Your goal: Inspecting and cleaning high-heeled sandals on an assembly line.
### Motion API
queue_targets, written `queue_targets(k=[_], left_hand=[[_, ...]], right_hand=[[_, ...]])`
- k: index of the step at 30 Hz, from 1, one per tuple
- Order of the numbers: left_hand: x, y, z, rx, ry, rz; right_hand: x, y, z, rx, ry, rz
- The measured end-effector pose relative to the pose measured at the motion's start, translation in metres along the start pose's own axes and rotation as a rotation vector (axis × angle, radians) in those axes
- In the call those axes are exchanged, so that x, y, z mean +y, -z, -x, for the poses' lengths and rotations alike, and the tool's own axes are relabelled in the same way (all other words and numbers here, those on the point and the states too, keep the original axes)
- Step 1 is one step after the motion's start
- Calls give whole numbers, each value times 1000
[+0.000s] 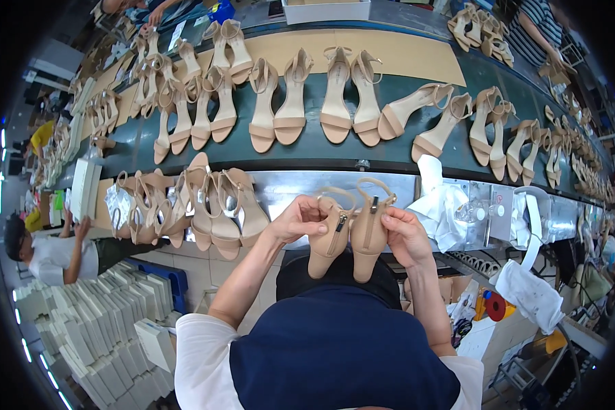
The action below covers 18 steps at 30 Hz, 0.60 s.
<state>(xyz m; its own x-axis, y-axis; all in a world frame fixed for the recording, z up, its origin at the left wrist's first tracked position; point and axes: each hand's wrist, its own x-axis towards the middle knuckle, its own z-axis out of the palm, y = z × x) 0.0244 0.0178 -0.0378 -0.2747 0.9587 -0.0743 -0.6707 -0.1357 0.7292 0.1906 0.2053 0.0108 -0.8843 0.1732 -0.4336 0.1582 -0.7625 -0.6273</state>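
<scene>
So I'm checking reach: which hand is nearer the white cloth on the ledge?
Right. The right hand grips the held sandals just left of the white cloth; the left hand is farther left.

Flat pale shoe boxes lay stacked in rows at lower left. One open white box stood at the top edge, beyond the conveyor.

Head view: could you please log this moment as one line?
left hand: grips left beige block-heeled zip-back sandal | right hand: grips its right twin | heels together, facing camera | beyond: green belt with sandals
</scene>
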Motion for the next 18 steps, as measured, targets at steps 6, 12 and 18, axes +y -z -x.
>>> queue_targets(k=[6,12,18], left_hand=[[7,-21,0,168,23,-89],[29,2,10,-16,-223,-661],[29,19,48,209,229,-1561]], right_hand=[[2,11,2,29,93,-85],[23,16,-14,-101,277,124],[29,-11,-20,-97,311,315]])
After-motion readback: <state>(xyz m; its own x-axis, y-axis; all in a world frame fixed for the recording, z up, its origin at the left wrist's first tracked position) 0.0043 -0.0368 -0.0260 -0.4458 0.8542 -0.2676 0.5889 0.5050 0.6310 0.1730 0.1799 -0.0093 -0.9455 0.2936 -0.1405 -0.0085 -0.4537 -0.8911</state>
